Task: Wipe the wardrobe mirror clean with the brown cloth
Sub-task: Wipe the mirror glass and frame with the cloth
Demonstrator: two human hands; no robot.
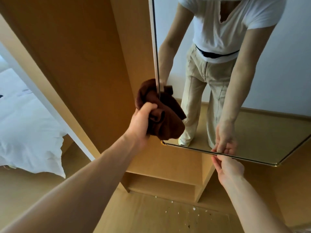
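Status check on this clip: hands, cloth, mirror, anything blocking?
Left hand grips brown cloth, bunched against left edge of mirror. Right hand touches mirror bottom edge, grip unclear. Nothing else across the glass.

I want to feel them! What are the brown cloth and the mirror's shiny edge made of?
The brown cloth looks like soft, matte towelling or microfibre: it bunches in floppy folds in the left hand. The mirror's edge is probably polished gold-toned metal: it is thin and glints at the corner.
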